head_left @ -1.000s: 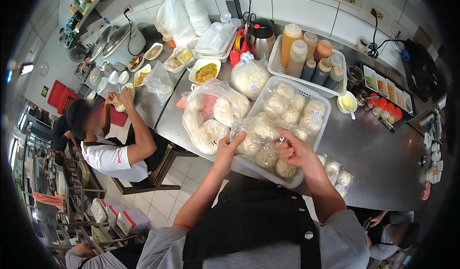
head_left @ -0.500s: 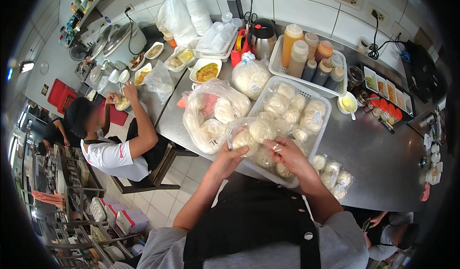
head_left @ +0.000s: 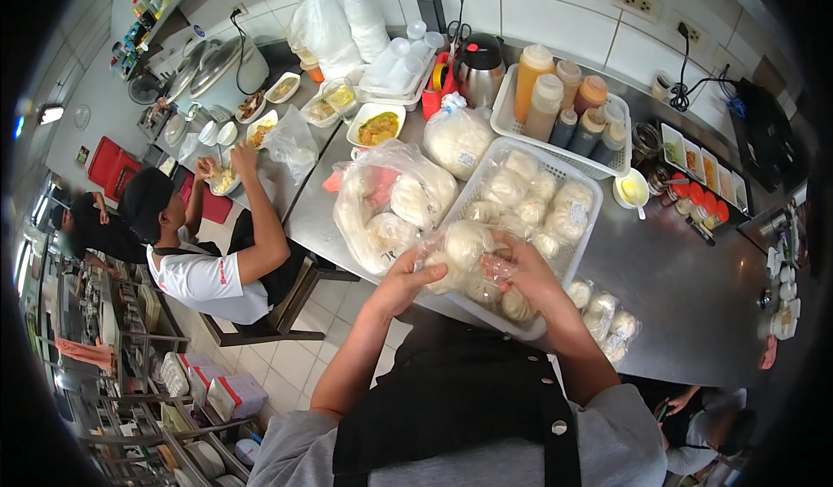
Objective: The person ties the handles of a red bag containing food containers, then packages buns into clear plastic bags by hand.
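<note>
Between my two hands is a clear plastic bag of white buns (head_left: 468,242), held above the near part of a white basket (head_left: 583,235). My left hand (head_left: 408,281) grips the bag's left side, thumb on top. My right hand (head_left: 523,272) has its fingers closed on the gathered plastic at the right. More bagged buns (head_left: 568,212) fill the basket under and behind the held bag. A large plastic bag of buns (head_left: 386,214) lies left of the basket, and a tied white bag (head_left: 457,143) stands behind it.
Sauce bottles (head_left: 544,104) stand in a basket at the back, beside a steel jug (head_left: 480,69). Bagged buns (head_left: 607,322) lie right of the basket. A co-worker (head_left: 204,253) at the left handles food in a bowl. Another person (head_left: 707,431) is at the lower right.
The held bag has turned and shifted slightly, its buns now more upright between my hands. My right hand has closed further around the plastic. The co-worker's hands have moved slightly over the bowl.
</note>
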Demonstrator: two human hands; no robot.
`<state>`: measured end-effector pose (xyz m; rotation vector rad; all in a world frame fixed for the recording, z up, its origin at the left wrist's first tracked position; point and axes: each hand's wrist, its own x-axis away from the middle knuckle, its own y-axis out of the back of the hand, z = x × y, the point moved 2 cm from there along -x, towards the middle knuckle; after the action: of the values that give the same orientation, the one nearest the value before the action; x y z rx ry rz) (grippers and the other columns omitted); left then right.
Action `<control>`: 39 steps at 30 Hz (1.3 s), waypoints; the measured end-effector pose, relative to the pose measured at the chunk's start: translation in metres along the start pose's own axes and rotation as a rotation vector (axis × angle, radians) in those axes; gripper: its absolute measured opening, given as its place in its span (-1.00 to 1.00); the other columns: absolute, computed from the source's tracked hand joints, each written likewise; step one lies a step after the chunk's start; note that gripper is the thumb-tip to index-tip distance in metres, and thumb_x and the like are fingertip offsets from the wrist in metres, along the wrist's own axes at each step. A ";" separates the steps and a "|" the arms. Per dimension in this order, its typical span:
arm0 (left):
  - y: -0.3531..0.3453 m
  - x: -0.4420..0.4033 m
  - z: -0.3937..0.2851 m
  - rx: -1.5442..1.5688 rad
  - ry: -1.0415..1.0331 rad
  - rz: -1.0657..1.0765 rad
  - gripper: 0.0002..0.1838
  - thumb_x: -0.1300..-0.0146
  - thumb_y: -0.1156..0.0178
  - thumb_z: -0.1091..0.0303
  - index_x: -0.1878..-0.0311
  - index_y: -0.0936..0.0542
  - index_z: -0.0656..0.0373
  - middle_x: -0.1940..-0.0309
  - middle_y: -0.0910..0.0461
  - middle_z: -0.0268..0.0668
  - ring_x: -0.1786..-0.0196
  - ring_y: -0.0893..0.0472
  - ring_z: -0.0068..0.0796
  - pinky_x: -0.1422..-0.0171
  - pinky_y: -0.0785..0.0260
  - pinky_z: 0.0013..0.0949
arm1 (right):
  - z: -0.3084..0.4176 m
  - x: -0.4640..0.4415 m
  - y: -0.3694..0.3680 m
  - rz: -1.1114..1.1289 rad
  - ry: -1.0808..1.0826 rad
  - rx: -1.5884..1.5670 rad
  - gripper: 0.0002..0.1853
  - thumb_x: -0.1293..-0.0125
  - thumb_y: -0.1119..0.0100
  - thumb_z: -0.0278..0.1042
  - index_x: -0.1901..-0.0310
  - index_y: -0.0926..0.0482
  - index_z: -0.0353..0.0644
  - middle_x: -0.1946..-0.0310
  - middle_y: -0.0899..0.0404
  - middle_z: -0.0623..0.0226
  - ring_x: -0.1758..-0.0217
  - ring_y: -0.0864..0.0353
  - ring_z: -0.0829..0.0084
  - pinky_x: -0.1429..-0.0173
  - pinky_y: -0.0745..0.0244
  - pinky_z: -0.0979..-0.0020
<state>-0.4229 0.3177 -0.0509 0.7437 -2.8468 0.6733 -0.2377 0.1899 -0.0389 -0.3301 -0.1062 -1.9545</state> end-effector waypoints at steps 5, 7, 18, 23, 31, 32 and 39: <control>-0.003 -0.005 0.003 0.020 0.001 -0.054 -0.35 -0.29 -0.27 0.36 -0.41 -0.32 0.31 -0.29 -0.44 -0.20 -0.34 -0.40 -0.38 -0.41 -0.20 -0.31 | -0.003 -0.005 0.013 0.186 0.044 0.060 -0.57 -0.24 -0.42 -0.22 -0.03 -0.57 -0.32 0.34 -0.61 0.42 0.32 -0.51 0.66 0.33 -0.39 0.57; -0.003 -0.008 0.004 0.012 -0.020 -0.034 -0.35 -0.30 -0.27 0.32 -0.41 -0.33 0.28 -0.30 -0.44 -0.23 -0.35 -0.36 -0.42 -0.44 -0.13 -0.35 | -0.005 -0.006 0.013 0.165 -0.024 0.056 -0.56 -0.26 -0.39 -0.24 -0.06 -0.55 -0.33 0.28 -0.62 0.38 0.27 -0.55 0.60 0.27 -0.45 0.54; -0.004 -0.014 -0.005 0.016 -0.162 0.038 -0.22 -0.18 -0.40 0.13 -0.41 -0.33 0.25 -0.23 -0.50 -0.22 -0.30 -0.44 -0.39 -0.42 -0.20 -0.32 | -0.004 0.000 -0.002 0.246 -0.132 -0.429 -0.63 -0.36 -0.28 -0.30 -0.09 -0.52 -0.34 0.23 -0.63 0.32 0.25 -0.62 0.57 0.26 -0.54 0.54; -0.014 -0.017 -0.007 -0.040 -0.150 -0.005 -0.14 -0.16 -0.39 0.03 -0.42 -0.27 0.28 -0.27 -0.44 -0.18 -0.32 -0.43 -0.33 -0.40 -0.24 -0.26 | 0.028 0.010 -0.013 0.175 -0.095 0.032 -0.73 -0.41 -0.21 -0.33 -0.04 -0.55 -0.30 0.35 -0.62 0.33 0.37 -0.59 0.62 0.41 -0.50 0.56; -0.004 -0.026 0.012 0.318 -0.162 -0.305 -0.40 -0.41 -0.18 0.14 -0.40 -0.29 0.18 -0.27 -0.45 -0.18 -0.27 -0.49 -0.34 -0.36 -0.33 -0.25 | 0.048 0.016 -0.007 -0.317 0.626 0.387 -0.79 -0.33 -0.31 -0.31 0.16 -0.59 -0.28 0.25 -0.64 0.25 0.21 -0.61 0.57 0.17 -0.51 0.50; -0.007 -0.025 0.009 0.341 -0.176 -0.264 -0.37 -0.41 -0.17 0.08 -0.42 -0.25 0.17 -0.28 -0.45 -0.19 -0.30 -0.47 -0.32 -0.38 -0.31 -0.23 | 0.052 0.018 -0.011 -0.371 0.766 0.557 -0.81 -0.33 -0.31 -0.32 0.17 -0.60 -0.27 0.18 -0.64 0.22 0.16 -0.61 0.56 0.12 -0.51 0.49; -0.016 -0.023 0.021 0.652 -0.170 0.004 -0.12 -0.34 -0.11 -0.22 -0.52 -0.08 0.14 -0.46 -0.23 -0.24 -0.48 -0.24 -0.23 -0.50 -0.12 -0.05 | 0.015 -0.009 -0.014 -0.205 0.382 -0.142 -0.86 -0.32 -0.31 -0.41 0.26 -0.55 -0.25 0.01 -0.62 0.14 0.03 -0.60 0.54 -0.01 -0.51 0.47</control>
<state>-0.3954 0.3052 -0.0684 0.9021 -2.7628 1.6481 -0.2441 0.2072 -0.0260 -0.0326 0.2569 -2.1984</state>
